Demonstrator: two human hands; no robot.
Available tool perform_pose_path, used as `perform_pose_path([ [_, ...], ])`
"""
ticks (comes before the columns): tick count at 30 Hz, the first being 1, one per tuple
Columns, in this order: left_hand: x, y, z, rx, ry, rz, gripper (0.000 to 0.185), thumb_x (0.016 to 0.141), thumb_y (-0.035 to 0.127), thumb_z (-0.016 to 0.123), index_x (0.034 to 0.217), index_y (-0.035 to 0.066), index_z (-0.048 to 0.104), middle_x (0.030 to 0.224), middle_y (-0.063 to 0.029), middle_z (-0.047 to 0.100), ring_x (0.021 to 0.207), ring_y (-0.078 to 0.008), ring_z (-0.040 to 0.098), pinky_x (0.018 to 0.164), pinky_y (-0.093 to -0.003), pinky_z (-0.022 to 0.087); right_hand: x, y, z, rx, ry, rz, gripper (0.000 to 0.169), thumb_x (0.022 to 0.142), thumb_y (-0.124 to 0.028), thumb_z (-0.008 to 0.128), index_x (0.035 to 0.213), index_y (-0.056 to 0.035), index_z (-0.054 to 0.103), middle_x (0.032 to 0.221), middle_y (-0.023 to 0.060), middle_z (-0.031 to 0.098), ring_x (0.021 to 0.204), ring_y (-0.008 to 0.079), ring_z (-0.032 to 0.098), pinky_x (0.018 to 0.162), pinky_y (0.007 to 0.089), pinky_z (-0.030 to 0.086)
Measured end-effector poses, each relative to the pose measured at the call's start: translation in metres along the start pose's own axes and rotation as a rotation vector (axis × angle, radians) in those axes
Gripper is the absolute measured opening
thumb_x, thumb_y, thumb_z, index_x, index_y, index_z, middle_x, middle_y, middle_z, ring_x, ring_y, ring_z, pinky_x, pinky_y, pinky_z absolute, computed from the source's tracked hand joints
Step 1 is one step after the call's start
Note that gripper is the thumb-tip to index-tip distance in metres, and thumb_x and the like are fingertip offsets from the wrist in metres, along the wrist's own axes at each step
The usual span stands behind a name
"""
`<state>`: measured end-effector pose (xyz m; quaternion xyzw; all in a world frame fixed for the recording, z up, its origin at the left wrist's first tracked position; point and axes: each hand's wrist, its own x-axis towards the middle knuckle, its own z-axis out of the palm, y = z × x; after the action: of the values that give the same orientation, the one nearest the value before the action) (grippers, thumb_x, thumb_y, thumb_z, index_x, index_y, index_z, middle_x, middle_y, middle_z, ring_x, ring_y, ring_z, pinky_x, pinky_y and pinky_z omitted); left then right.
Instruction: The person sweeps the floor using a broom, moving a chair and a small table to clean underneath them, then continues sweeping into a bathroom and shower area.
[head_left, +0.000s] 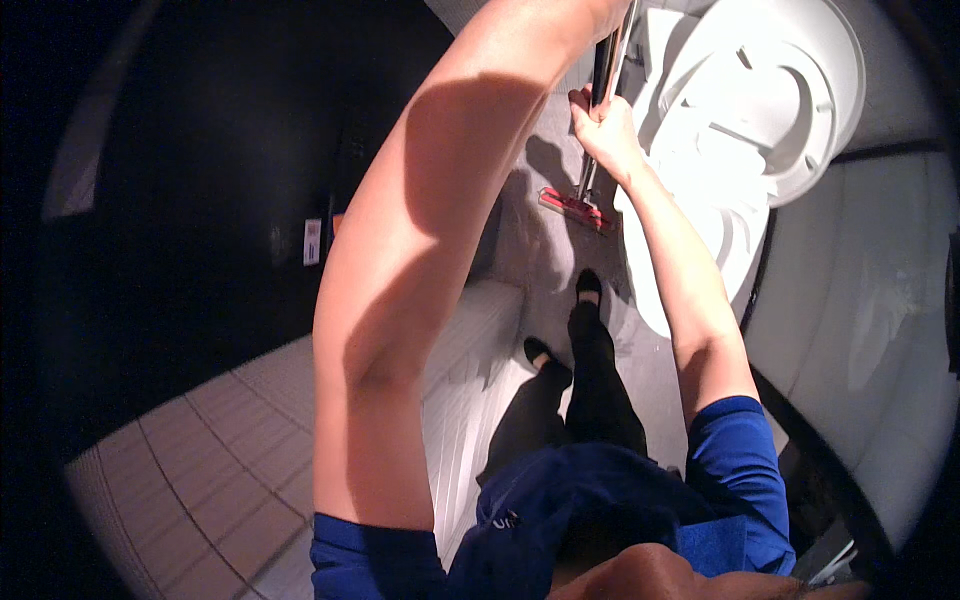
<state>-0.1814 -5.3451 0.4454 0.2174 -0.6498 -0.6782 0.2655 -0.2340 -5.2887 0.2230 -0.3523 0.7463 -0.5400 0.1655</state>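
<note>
My right hand (609, 139) is closed around the shiny metal pole of a floor squeegee or flat mop. Its narrow red head (574, 208) rests on the grey floor (551, 255), a little ahead of my feet. Higher up, my left hand (602, 13) is at the pole's upper part; the top edge of the view cuts off its fingers. A white toilet (694, 176) stands close beside my right forearm, its seat (806, 94) raised. My left forearm crosses the view and hides part of the floor and wall.
On the left is a pale tiled ledge or wall (217, 465), with a dark area beyond it. A small label (312, 242) bearing writing shows there. Light panels or tiles (847, 300) line the right side, with a dark strip along them. My dark shoes (589, 281) stand on the floor.
</note>
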Motion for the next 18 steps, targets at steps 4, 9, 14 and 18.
perform_pose_path([
  [4,0.059,-0.014,-0.020,0.020,0.007,-0.035,0.035,0.089,0.023,0.065,0.060,0.008,0.052,0.052,0.0029,0.042,0.044,-0.0082,0.038,0.043,-0.0263,0.030,0.064,0.020,-0.004,-0.123,0.002,-0.061,0.025,0.083,-0.015,0.066,0.073,0.0064,0.056,0.066,0.0152,0.060,0.062,0.0151,0.059,0.061,0.0331,0.048],
  [9,0.107,0.004,-0.036,0.035,0.019,-0.047,0.035,0.089,0.023,0.065,0.059,0.009,0.051,0.051,0.0029,0.041,0.044,-0.0088,0.038,0.043,-0.0268,0.031,0.063,0.001,0.004,-0.012,-0.139,-0.015,0.040,0.087,-0.035,0.066,0.076,0.0036,0.062,0.063,0.0166,0.059,0.064,0.0251,0.063,0.060,0.0377,0.048],
  [14,0.133,0.007,-0.047,0.071,0.013,-0.100,0.035,0.088,0.023,0.065,0.059,0.009,0.051,0.051,0.0028,0.039,0.044,-0.0093,0.037,0.044,-0.0273,0.031,0.047,-0.016,0.033,0.290,-0.273,0.013,0.045,0.093,-0.033,0.062,0.060,-0.0039,0.052,0.052,-0.0030,0.044,0.051,0.0056,0.043,0.042,0.0296,0.035],
  [18,0.143,-0.024,-0.055,0.068,-0.017,-0.192,0.035,0.088,0.023,0.065,0.059,0.009,0.050,0.051,0.0028,0.038,0.044,-0.0097,0.036,0.044,-0.0277,0.031,0.031,0.003,0.060,0.356,-0.501,0.304,0.032,0.095,-0.023,0.059,0.069,-0.0079,0.049,0.062,-0.0068,0.043,0.059,0.0044,0.040,0.049,0.0270,0.033],
])
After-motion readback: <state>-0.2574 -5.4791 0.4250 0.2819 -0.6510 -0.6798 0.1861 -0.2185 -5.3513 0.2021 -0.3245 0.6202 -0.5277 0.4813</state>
